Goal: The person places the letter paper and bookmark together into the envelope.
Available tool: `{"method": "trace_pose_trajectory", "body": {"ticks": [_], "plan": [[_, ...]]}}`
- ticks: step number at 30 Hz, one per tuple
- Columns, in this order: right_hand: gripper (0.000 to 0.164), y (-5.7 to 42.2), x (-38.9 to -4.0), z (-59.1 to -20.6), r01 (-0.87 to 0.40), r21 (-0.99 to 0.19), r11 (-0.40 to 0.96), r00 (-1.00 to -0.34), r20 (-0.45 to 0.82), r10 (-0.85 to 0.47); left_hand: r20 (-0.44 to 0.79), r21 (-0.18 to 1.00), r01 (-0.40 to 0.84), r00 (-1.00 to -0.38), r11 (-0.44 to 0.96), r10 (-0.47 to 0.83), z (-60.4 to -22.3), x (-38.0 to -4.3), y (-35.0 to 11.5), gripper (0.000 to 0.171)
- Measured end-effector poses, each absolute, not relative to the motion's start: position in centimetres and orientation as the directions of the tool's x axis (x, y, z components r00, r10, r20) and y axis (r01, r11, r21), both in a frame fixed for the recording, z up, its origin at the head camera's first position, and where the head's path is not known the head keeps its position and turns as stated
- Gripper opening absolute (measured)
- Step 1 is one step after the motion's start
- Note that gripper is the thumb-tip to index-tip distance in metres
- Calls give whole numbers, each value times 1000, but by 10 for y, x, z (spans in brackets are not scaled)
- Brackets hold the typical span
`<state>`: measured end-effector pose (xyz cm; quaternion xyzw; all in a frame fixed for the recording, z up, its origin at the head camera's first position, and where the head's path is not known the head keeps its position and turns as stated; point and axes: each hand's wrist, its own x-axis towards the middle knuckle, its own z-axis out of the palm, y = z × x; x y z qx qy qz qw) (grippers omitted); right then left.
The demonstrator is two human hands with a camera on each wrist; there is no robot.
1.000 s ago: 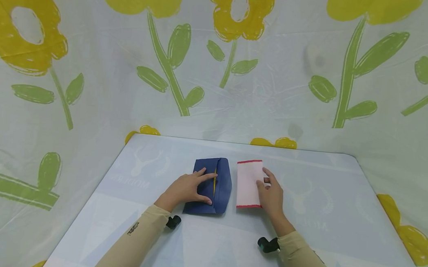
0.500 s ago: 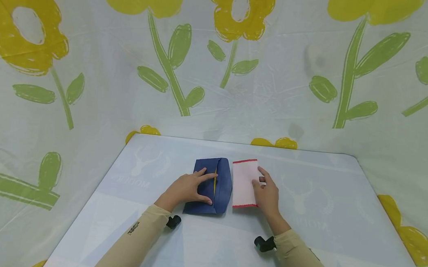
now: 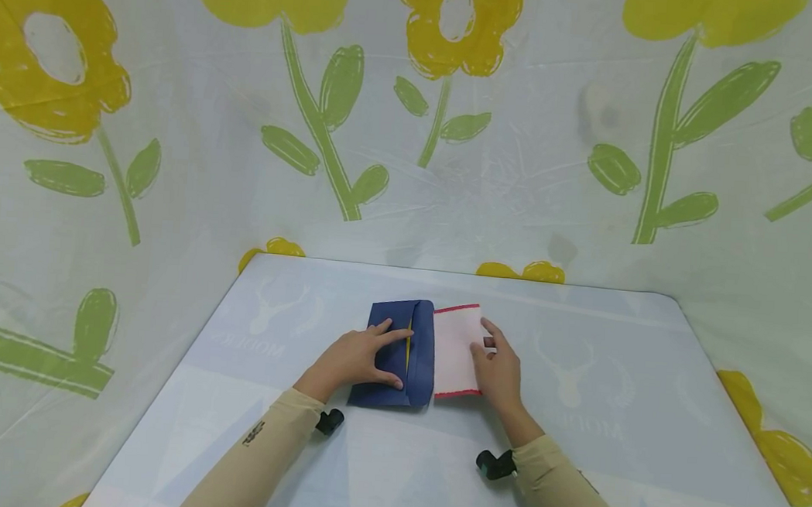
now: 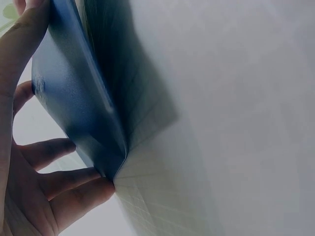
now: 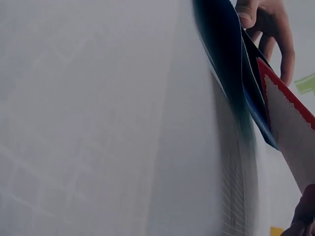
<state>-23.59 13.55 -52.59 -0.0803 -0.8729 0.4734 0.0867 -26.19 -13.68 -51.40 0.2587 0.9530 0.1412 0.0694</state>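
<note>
A dark blue envelope [image 3: 422, 355] lies on the table with its flap folded out to the right; a thin yellow strip [image 3: 408, 351] shows along its mouth. My left hand [image 3: 354, 359] rests on the envelope's left part, thumb and fingers spread apart. Between the thumb and fingers of my right hand [image 3: 503, 374] is the right edge of a white card [image 3: 457, 353] with red borders at top and bottom. The card's left edge is right at the flap. In the right wrist view, a red-bordered corner of the card [image 5: 290, 128] overlaps the blue paper [image 5: 229, 54].
A pale patterned table [image 3: 399, 478] lies under both hands. Behind and beside it hangs a white curtain [image 3: 520, 214] with yellow flowers and green leaves. Small black cameras [image 3: 494, 464] stick out at both wrists.
My right hand has slid the card leftward, from a gap beside the envelope up to its flap. The flap now looks narrower and bent up. The left hand has stayed in place.
</note>
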Motion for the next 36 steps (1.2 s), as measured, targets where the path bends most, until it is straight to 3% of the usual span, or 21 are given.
{"method": "trace_pose_trajectory", "body": {"ticks": [36], "plan": [[55, 107, -243, -534, 58, -824, 563, -972, 81, 219, -63, 276, 470, -861, 838, 504, -517, -264, -135, 95]]}}
